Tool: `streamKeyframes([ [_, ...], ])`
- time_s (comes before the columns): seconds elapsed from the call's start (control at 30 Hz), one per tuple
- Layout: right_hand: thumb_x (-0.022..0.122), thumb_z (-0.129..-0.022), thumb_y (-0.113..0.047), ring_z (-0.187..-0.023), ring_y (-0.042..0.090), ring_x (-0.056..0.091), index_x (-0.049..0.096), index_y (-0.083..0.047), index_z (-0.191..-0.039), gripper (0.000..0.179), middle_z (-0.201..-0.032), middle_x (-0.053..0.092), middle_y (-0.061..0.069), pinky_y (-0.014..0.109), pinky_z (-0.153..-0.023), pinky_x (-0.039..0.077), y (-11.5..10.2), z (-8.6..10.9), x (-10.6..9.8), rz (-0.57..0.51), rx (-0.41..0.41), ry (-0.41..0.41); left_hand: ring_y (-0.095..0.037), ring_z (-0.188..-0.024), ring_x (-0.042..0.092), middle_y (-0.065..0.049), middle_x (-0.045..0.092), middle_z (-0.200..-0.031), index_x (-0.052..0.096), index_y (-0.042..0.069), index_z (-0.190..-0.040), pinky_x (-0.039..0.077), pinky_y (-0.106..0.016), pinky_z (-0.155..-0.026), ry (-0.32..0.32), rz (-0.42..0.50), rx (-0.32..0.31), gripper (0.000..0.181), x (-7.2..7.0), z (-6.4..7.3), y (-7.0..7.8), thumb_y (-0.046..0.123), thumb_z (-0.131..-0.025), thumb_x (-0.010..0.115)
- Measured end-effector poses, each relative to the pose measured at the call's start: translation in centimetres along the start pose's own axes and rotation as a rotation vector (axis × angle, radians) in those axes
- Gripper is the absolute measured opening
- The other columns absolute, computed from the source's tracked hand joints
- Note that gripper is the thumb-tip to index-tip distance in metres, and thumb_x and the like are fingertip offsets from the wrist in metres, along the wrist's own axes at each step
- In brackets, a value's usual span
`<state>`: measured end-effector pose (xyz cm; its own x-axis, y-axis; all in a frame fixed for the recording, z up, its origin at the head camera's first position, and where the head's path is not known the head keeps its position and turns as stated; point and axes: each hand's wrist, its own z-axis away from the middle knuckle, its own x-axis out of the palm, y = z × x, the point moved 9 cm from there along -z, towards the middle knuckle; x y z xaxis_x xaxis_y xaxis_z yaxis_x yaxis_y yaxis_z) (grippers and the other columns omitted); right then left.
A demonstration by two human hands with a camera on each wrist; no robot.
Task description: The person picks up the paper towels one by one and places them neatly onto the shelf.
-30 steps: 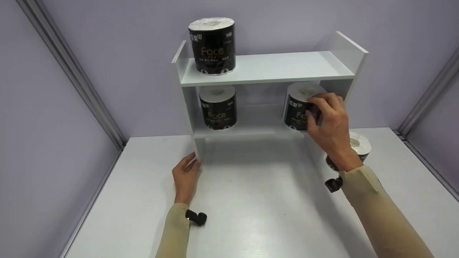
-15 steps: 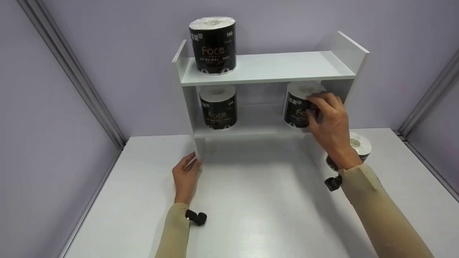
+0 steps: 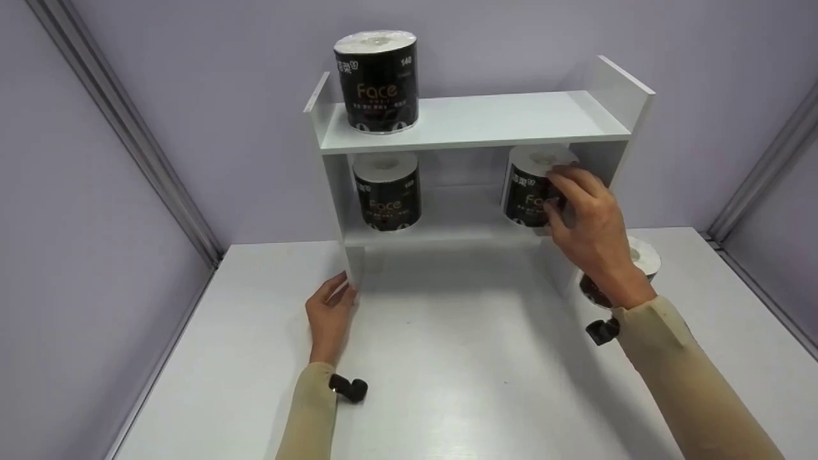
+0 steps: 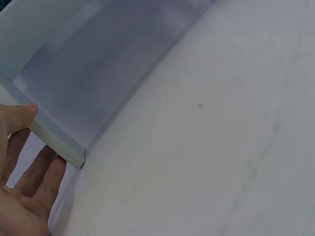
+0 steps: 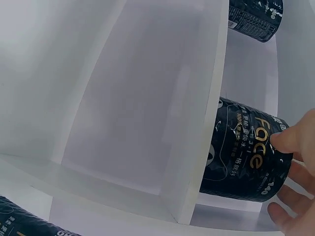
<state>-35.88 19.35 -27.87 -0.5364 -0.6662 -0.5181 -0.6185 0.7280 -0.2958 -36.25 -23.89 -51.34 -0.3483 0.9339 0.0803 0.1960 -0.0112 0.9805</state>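
A white two-tier shelf rack (image 3: 473, 121) stands on the table. My left hand (image 3: 330, 313) holds the lower front edge of its left side panel, thumb on one face and fingers behind the other in the left wrist view. On the middle shelf, at its right end, sits a black-wrapped toilet roll (image 3: 527, 198). My right hand (image 3: 591, 220) grips this roll at its upper right, and the right wrist view shows the thumb (image 5: 285, 140) on the printed wrapper. Another toilet roll (image 3: 386, 195) is at the left of the same shelf.
One more toilet roll (image 3: 377, 83) stands at the left end of the top shelf. On the table right of the rack, a further toilet roll (image 3: 644, 259) is partly hidden behind my right wrist. Pale walls (image 3: 128, 191) enclose the white table (image 3: 434, 383).
Over the last second the roll under my right hand has shifted slightly up and back on the middle shelf. My right wrist has dropped a little to the right; my left hand keeps its place.
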Motion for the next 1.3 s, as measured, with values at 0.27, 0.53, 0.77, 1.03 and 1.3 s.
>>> streamKeyframes([
  [0.27,0.078,-0.091,0.002,-0.138,0.036,0.057,0.068,0.0,-0.139,0.049,-0.144,0.064,0.017,0.053,-0.117,0.045,-0.1,0.0,-0.4,-0.035,0.01,-0.016,-0.037,-0.13,0.068,-0.018,0.067,-0.143,0.071,0.002,-0.136,0.062,-0.033,-0.099,-0.007,-0.004,0.023,0.035,-0.1,-0.1,0.4,0.004,-0.1,0.073],
  [0.53,0.078,-0.092,0.001,-0.137,0.035,0.057,0.067,0.001,-0.139,0.049,-0.143,0.062,0.019,0.053,-0.116,0.046,0.1,0.3,-0.8,-0.047,0.017,-0.018,-0.035,-0.131,0.068,-0.017,0.067,-0.143,0.071,0.003,-0.135,0.06,-0.021,-0.095,0.0,-0.04,0.034,0.035,-0.3,-0.1,0.4,0.006,-0.101,0.074],
  [0.77,0.08,-0.091,0.0,-0.133,0.036,0.059,0.066,0.0,-0.14,0.05,-0.143,0.061,0.017,0.05,-0.112,0.05,0.0,1.0,-1.4,-0.049,0.034,-0.028,-0.035,-0.13,0.068,-0.017,0.067,-0.142,0.073,0.004,-0.134,0.062,-0.023,-0.093,0.003,-0.016,0.034,0.034,-0.2,0.0,0.2,0.005,-0.1,0.075],
  [1.03,0.08,-0.092,-0.002,-0.129,0.037,0.061,0.067,0.001,-0.138,0.049,-0.141,0.062,0.019,0.05,-0.106,0.052,0.4,1.8,-2.0,-0.033,0.034,-0.025,-0.033,-0.129,0.069,-0.018,0.068,-0.142,0.071,0.004,-0.136,0.062,-0.035,-0.099,-0.008,0.009,0.012,0.036,-0.1,0.1,0.1,0.007,-0.101,0.074],
  [1.3,0.079,-0.092,0.0,-0.124,0.038,0.064,0.069,0.002,-0.134,0.043,-0.134,0.064,0.019,0.049,-0.101,0.053,1.0,2.6,-2.8,-0.017,0.023,-0.004,-0.034,-0.13,0.068,-0.017,0.067,-0.143,0.071,0.004,-0.135,0.062,-0.027,-0.097,-0.015,-0.013,0.044,0.035,0.0,0.0,0.3,0.007,-0.1,0.075],
])
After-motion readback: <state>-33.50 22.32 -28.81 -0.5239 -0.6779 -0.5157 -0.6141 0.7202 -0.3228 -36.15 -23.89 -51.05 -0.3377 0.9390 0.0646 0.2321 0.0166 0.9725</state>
